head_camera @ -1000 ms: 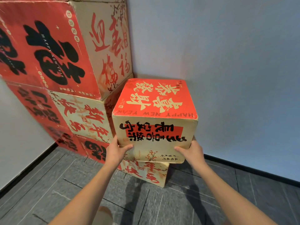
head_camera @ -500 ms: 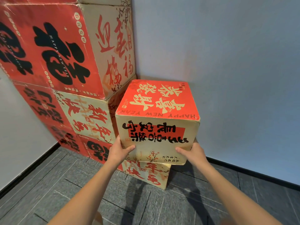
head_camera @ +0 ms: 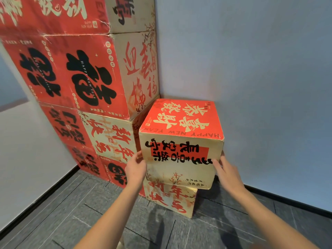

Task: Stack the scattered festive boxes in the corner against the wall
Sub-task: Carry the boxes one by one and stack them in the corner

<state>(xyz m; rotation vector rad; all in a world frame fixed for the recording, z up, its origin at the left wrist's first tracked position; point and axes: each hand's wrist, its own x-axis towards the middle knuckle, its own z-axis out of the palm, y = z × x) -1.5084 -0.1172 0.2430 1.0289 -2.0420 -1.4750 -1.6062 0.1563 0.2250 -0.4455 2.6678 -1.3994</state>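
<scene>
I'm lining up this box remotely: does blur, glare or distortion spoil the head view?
Head view: box print sharp, no glare; right hand slightly motion-blurred, left hand clearer; wide-angle lens bows the stack and skirting; soft arm shadows on the floor.

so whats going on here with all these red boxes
A person is stacking festive boxes in a corner. Both hands, the left hand and the right hand, are on the sides of a red-topped box, which sits on a lower box on the floor, overhanging its right edge a little. To the left a taller stack of boxes stands against the wall.
</scene>
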